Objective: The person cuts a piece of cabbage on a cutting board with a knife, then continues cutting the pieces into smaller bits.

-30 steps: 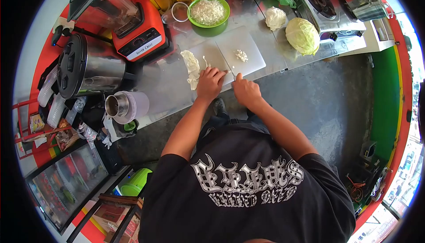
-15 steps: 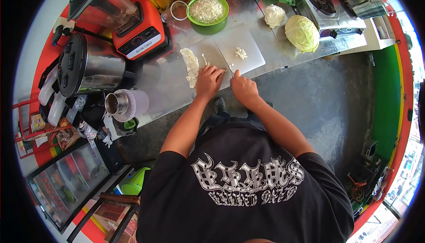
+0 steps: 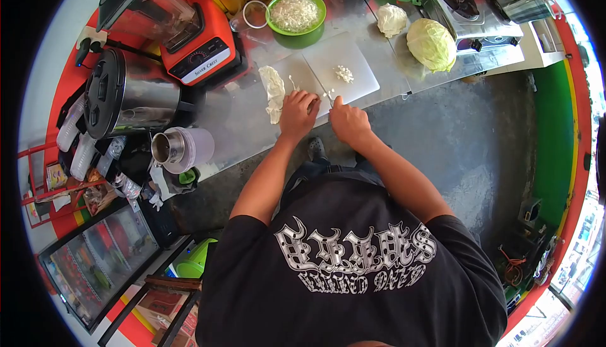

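Note:
My right hand is closed round the handle of a knife, whose short visible blade points at the board's near edge. Beside it, my left hand lies with bent fingers, pressing a piece of cabbage mostly hidden under them. Both hands are at the white cutting board. A small heap of chopped cabbage sits on the board's right half, with a few bits by the blade. To the left of my left hand lies a pale cabbage leaf, partly over the board's left side.
Behind the board stands a green bowl of shredded cabbage. A whole cabbage and a smaller pale one lie right of it, near a gas stove. At left are a red blender, a large lidded pot and a jug.
The knife and my right hand have shifted very slightly by the left fingertips, and more small white bits show beside the blade. Otherwise the view has only moved a little.

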Tool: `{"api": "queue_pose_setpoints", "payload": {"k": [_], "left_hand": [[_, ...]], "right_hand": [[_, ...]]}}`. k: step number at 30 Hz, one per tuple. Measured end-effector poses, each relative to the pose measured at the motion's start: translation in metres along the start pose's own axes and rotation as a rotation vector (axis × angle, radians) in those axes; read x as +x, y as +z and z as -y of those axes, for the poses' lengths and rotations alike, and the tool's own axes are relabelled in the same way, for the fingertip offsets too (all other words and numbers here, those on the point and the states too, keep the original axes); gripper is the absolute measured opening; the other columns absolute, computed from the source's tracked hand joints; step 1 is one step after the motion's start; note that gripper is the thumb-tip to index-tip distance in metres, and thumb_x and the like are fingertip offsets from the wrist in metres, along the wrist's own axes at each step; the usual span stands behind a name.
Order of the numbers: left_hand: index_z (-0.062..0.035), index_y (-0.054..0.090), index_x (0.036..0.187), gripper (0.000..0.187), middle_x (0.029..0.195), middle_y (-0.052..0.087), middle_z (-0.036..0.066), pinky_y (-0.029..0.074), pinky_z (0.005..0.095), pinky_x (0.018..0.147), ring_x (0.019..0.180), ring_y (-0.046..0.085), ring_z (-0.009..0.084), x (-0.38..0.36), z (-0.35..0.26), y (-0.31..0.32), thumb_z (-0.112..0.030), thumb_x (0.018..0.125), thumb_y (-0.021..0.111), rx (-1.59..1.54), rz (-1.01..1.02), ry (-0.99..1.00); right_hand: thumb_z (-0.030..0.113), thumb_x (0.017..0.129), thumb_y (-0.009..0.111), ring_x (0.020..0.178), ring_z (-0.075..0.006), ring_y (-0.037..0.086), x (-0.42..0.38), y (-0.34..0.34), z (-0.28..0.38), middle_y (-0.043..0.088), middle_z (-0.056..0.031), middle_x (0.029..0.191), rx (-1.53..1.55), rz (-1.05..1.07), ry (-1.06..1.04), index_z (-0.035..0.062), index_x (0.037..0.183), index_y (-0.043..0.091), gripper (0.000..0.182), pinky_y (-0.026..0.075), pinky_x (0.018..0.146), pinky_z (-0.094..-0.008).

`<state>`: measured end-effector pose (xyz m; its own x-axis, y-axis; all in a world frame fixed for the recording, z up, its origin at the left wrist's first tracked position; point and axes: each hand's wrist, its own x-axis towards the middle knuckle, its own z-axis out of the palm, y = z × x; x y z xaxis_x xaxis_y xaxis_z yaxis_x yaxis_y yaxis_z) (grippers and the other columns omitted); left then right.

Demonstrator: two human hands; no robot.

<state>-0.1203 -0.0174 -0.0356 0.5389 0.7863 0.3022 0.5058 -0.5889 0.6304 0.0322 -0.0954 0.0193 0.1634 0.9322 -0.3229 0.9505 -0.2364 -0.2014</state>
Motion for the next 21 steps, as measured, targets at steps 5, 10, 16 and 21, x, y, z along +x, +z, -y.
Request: {"api": "queue_pose_setpoints", "payload": {"k": [5,10,16,21], "left_hand": [[-0.0118,0.071,0.098,0.015,0.090,0.065,0.003,0.043,0.0409,0.087,0.094,0.059,0.0262,-0.001,0.003,0.006,-0.025,0.093,0.066,0.052,-0.028,0.017],[-0.0163,0.070,0.098,0.012,0.089,0.062,0.001,0.043,0.0398,0.085,0.095,0.058,0.0243,-0.002,0.000,0.002,-0.026,0.092,0.066,0.064,-0.008,0.008],[-0.0161,0.070,0.097,0.010,0.088,0.061,0.001,0.042,0.0404,0.083,0.094,0.058,0.0246,-0.001,0.002,0.005,-0.023,0.091,0.067,0.068,-0.034,0.027],[-0.0160,0.069,0.096,0.009,0.088,0.061,0.001,0.043,0.0407,0.083,0.093,0.058,0.0247,-0.002,0.002,0.005,-0.022,0.090,0.068,0.086,-0.017,0.029]], "right_hand": [[0.031,0.103,0.055,0.080,-0.0370,0.076,-0.004,0.014,0.000,0.075,-0.0177,0.082,0.031,0.004,0.027,0.0032,0.105,0.049,0.029,0.060,0.068,-0.0479],[0.029,0.104,0.052,0.082,-0.0372,0.076,0.003,0.002,0.000,0.075,-0.0182,0.084,-0.010,0.004,-0.002,0.0026,0.105,0.050,0.027,0.061,0.070,-0.0484],[0.029,0.103,0.053,0.082,-0.0368,0.076,-0.002,0.009,0.002,0.075,-0.0189,0.084,0.007,0.013,-0.008,0.0025,0.105,0.049,0.026,0.061,0.068,-0.0470],[0.027,0.103,0.052,0.081,-0.0366,0.076,0.003,0.007,0.002,0.075,-0.0201,0.085,0.000,0.021,-0.016,0.0027,0.105,0.050,0.024,0.061,0.068,-0.0474]]}}
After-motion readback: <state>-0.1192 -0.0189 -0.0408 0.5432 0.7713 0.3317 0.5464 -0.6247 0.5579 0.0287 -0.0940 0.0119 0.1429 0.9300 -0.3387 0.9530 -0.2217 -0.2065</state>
